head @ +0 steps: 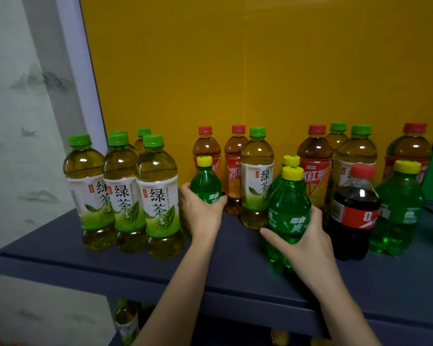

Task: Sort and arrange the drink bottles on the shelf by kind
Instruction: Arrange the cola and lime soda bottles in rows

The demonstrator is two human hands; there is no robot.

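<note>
The left hand (pixel 202 213) had its fingers wrapped round a small green soda bottle (pixel 206 182) standing on the shelf (pixel 140 268), just right of the green tea group (pixel 125 196). The right hand (pixel 308 243) gripped another soda bottle (pixel 288 211) near the cola (pixel 354 211).

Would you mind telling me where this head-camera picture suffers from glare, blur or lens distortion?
In the head view, small white glare spots sit on the shoulders of the green tea bottles and the cola bottle; the green soda bottle in the right hand looks smeared at its base; the wide lens bends the shelf post and shelf edge.
</note>
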